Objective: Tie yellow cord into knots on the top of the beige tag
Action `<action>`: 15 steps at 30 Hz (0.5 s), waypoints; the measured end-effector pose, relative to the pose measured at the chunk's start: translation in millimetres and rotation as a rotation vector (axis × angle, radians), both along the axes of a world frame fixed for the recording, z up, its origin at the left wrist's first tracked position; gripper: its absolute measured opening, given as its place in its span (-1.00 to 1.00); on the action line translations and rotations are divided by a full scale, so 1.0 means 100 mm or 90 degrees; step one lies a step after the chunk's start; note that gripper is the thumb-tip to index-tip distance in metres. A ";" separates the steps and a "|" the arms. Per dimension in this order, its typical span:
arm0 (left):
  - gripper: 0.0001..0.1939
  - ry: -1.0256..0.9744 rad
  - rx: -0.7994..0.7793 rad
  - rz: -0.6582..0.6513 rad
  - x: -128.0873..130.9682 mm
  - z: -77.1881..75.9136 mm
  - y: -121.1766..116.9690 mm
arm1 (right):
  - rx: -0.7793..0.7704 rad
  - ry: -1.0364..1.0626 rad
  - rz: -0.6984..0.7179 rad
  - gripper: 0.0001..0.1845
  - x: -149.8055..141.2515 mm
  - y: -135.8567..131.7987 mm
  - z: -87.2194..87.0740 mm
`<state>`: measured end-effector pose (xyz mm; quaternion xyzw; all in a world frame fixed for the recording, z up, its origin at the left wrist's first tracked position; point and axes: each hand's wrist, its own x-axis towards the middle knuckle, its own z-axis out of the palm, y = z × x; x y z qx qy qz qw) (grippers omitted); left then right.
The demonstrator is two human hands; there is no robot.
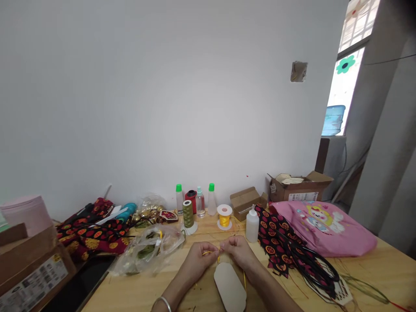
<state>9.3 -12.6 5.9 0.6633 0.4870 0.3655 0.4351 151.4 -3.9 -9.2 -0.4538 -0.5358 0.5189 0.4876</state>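
Both my hands meet over the front middle of the table, fingertips almost touching. My left hand [202, 261] pinches a thin yellow cord [219, 259], and a bracelet circles that wrist. My right hand [238, 251] is closed in a pinch on the same cord, whose tail hangs below the palm. Just beneath the fingers is a flat beige rounded board [229, 287], its top edge close to the cord's loop. Whether the cord passes through the board cannot be made out. Behind the hands stands a spool of yellow cord [224, 217].
A white squeeze bottle [252, 225] and a green thread spool [188, 214] stand beyond my hands. Clear plastic bags [149, 249] lie left, patterned fabric [276, 238], black-handled scissors [312, 260] and a pink bag [328, 227] right. Cardboard boxes [32, 277] flank the table.
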 end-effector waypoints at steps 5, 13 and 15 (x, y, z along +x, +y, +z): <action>-0.74 -0.048 -0.015 -0.021 -0.03 -0.05 0.05 | -0.028 0.040 0.024 -0.68 0.01 0.00 0.03; -0.73 -0.074 -0.048 -0.041 -0.03 -0.10 0.07 | -0.080 0.037 0.025 -0.72 0.02 -0.04 0.11; -0.72 -0.073 -0.052 -0.046 -0.03 -0.10 0.07 | -0.080 0.033 0.008 -0.73 0.02 -0.02 0.09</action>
